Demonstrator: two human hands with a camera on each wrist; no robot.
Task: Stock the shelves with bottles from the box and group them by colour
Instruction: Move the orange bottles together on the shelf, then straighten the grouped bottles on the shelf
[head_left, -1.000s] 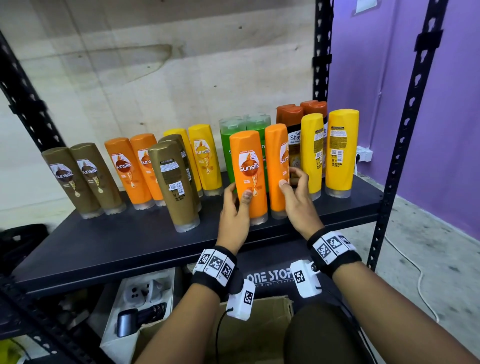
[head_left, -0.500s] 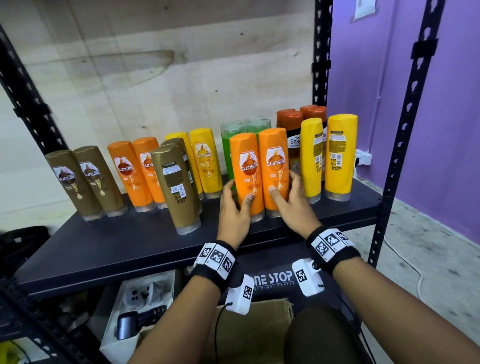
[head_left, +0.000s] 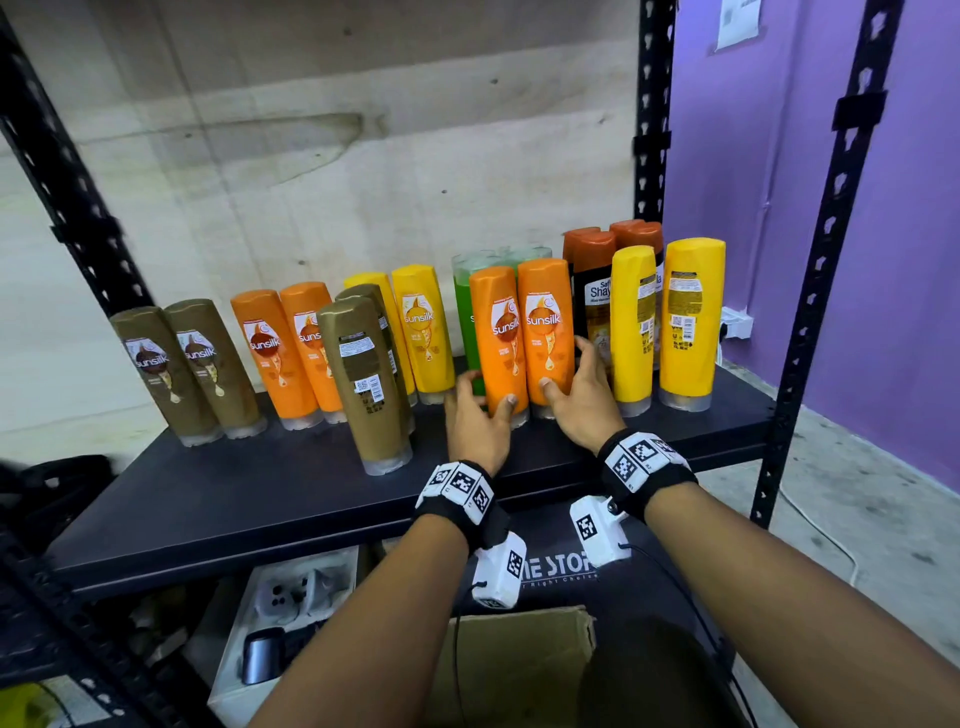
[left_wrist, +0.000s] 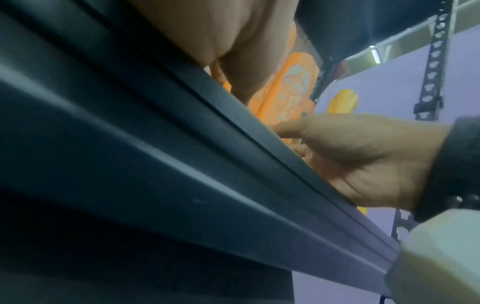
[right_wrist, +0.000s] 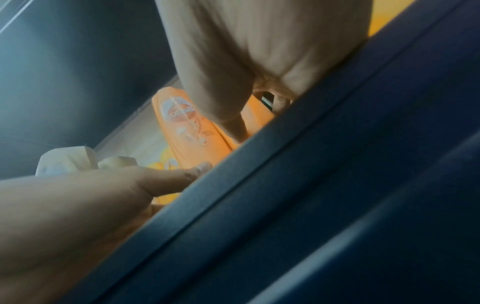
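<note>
Two orange Sunsilk bottles stand upright side by side at the middle of the black shelf (head_left: 260, 493), labels facing me. My left hand (head_left: 488, 395) grips the base of the left orange bottle (head_left: 498, 332), thumb on its front, fingers round its left side. The right orange bottle (head_left: 545, 322) is held low by my right hand (head_left: 563, 366), thumb in front and fingers on its right side. In the left wrist view the right orange bottle (left_wrist: 293, 86) shows above the shelf edge. In the right wrist view the left orange bottle (right_wrist: 187, 131) does. The cardboard box (head_left: 509, 660) sits below.
On the shelf stand two brown bottles (head_left: 182, 364) at the left, another orange pair (head_left: 291, 348), two brown bottles (head_left: 363, 379) further forward, yellow bottles (head_left: 421, 327), green bottles (head_left: 467, 312) behind the held pair, dark bottles (head_left: 597, 291) and two yellow bottles (head_left: 688, 317) at the right.
My right hand has turned the right orange bottle so its label faces front and brought it against the left orange bottle. Both hands keep their hold.
</note>
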